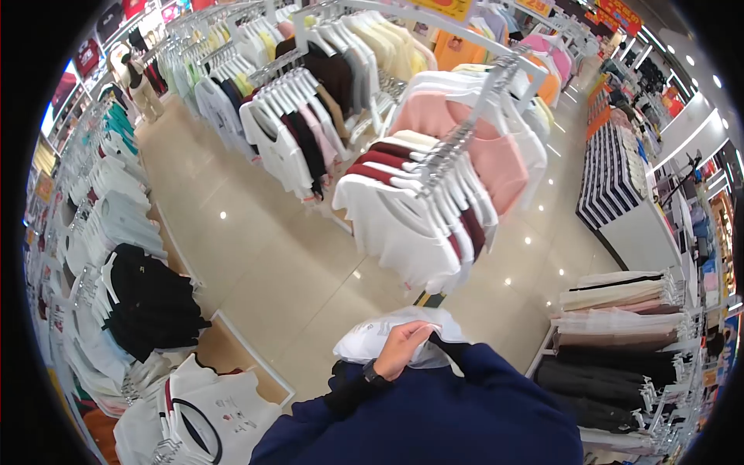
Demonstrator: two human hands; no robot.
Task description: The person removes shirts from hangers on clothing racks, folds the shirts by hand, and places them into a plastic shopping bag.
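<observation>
My left hand [401, 347], with a dark watch on its wrist, is closed on the edge of a white, partly see-through plastic bag [363, 341] in front of my body. Thumb and fingers pinch the bag near its upper right part. Faint printing shows on its left side; what it contains cannot be made out. The dark cuff of my right sleeve [456, 353] ends at the bag's right side. The right hand itself is hidden there, so its fingers do not show.
Ahead stands a metal rack [473, 108] hung with white, maroon and pink tops. On the left are white tops and a black garment [151, 298]; a white printed shirt [225, 407] hangs nearer. Folded trousers [604, 372] hang at right, below a striped stack [608, 178]. Tiled floor [256, 263] runs between.
</observation>
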